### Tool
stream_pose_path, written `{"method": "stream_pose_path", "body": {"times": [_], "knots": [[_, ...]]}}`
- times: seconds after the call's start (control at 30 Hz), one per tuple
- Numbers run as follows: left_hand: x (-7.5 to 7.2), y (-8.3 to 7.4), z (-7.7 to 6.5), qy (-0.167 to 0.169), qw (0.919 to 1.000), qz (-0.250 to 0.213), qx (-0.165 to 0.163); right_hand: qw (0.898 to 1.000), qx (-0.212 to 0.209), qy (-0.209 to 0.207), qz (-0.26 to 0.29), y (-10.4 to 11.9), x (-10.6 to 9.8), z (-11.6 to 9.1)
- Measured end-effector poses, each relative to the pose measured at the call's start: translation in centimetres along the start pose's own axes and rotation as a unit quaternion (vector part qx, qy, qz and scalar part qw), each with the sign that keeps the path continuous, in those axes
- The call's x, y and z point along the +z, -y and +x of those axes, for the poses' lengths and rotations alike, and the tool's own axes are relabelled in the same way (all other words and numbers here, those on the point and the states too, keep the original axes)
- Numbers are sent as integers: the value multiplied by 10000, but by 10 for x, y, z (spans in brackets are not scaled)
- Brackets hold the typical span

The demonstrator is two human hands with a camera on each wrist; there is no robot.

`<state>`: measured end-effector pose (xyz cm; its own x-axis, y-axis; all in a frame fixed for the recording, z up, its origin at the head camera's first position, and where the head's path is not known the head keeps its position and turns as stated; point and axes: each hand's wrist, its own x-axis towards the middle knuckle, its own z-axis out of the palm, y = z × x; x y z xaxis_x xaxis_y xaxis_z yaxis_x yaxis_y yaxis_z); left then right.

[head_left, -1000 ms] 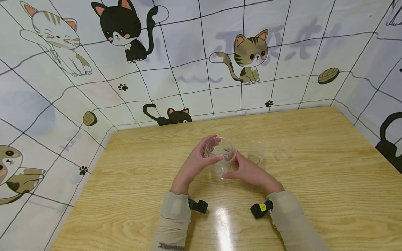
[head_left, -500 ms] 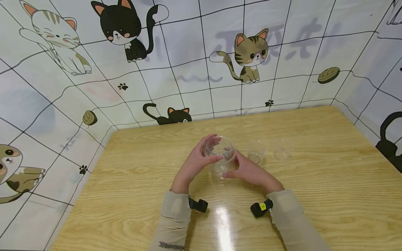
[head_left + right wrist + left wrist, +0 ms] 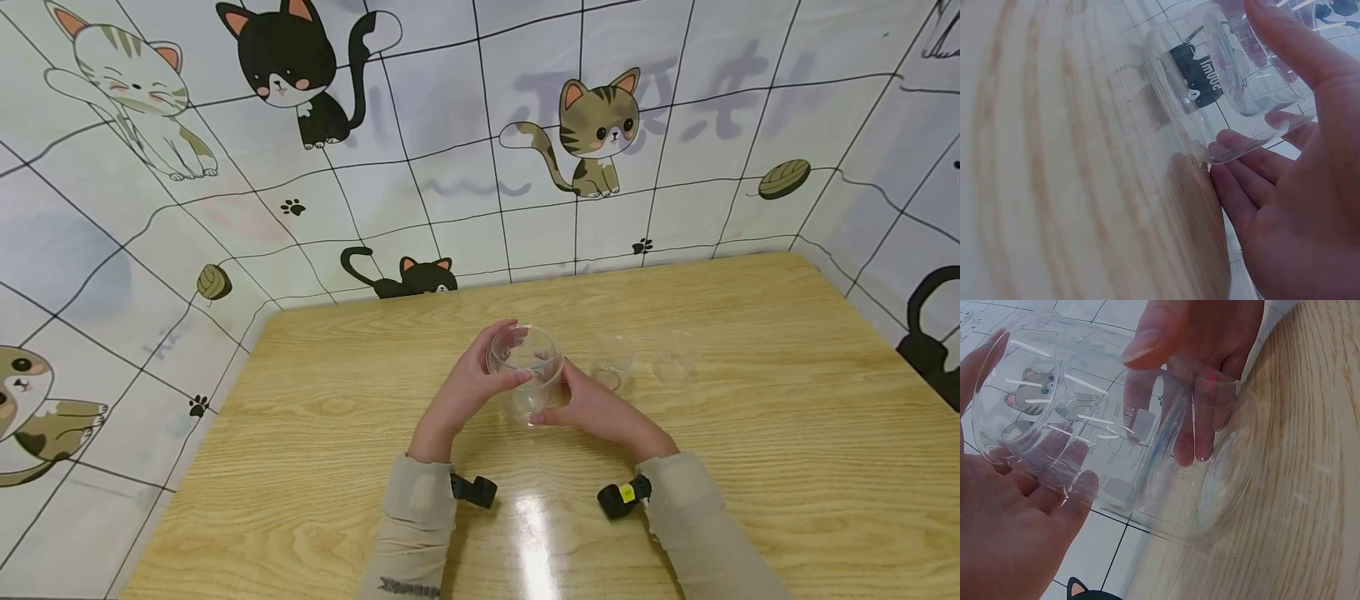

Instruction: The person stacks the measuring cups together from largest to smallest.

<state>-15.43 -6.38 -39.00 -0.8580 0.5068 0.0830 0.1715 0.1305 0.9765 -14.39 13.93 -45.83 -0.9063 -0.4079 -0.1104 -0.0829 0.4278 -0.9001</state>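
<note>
Two clear glass beakers stand one inside the other over the middle of the table. The inner beaker (image 3: pixel 1119 434) bears a 250 ml scale. Its base sits above the base of the outer beaker (image 3: pixel 1204 140), which carries mirrored volume print. My left hand (image 3: pixel 471 373) holds the upper part, thumb at the near side and fingers round the far side. Lower down, my right hand (image 3: pixel 588 406) grips the outer beaker from the right with its thumb in front. Its fingers show through the glass in the left wrist view.
To the right of my hands, a clear small beaker (image 3: pixel 611 358) stands on the wooden table (image 3: pixel 337 425). Further right is another faint clear beaker (image 3: pixel 675 362). A cat-patterned cloth wall (image 3: pixel 465 108) rises at the table's back edge and along both sides.
</note>
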Motion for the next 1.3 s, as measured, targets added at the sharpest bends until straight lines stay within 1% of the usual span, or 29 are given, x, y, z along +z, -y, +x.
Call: {"method": "stream_pose_path", "body": {"times": [0.23,0.53,0.77,0.97,1.3], "knots": [[0,0,0,-23,10000,35,-18,10000,-15,-4,-2,0,0,1],[0,0,-1,-6,10000,-68,25,10000,36,-13,-67,0,0,2],[0,1,0,23,9999,-131,35,10000,-20,2,11,-1,0,2],[0,0,0,20,10000,-75,-24,10000,31,-18,3,-1,0,1],[0,0,0,19,10000,-59,-8,10000,80,-13,-21,-1,1,1]]}}
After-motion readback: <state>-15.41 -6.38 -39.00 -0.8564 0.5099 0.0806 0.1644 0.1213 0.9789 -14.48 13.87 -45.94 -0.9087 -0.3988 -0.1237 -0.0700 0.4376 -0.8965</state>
